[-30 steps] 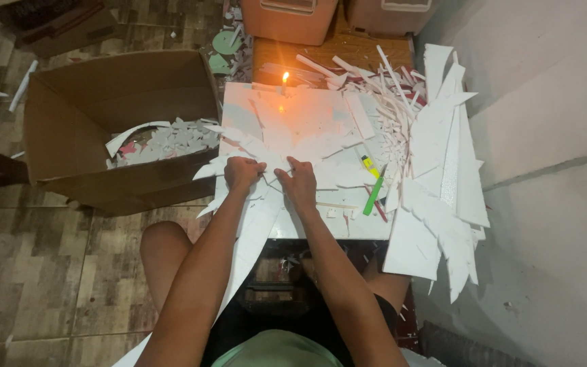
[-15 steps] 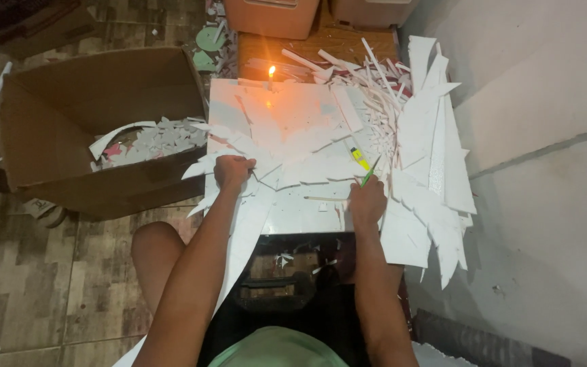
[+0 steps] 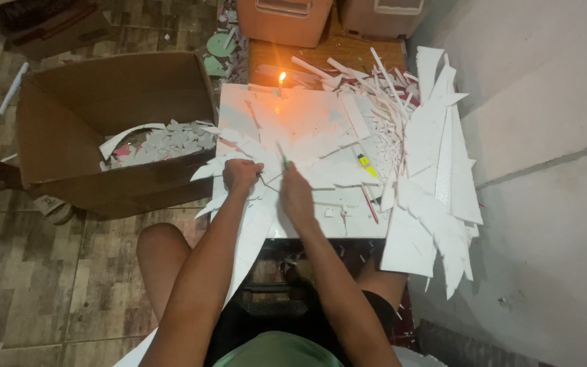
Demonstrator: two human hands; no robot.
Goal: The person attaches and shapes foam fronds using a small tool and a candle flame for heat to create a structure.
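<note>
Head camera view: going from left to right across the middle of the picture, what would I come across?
Open cardboard box holding white scraps → left hand on a white sheet → right hand holding a thin green tool → yellow marker → pile of white offcuts → pale wall.

only one view: head cam, worn on the person, looks steep down and fwd over both forearms to the white desk (image 3: 348,224) at about arm's length. desk sits in centre of frame, cardboard box (image 3: 110,136) at left, pale wall (image 3: 545,136) at right, tiled floor below. no 2nd view to share with.
</note>
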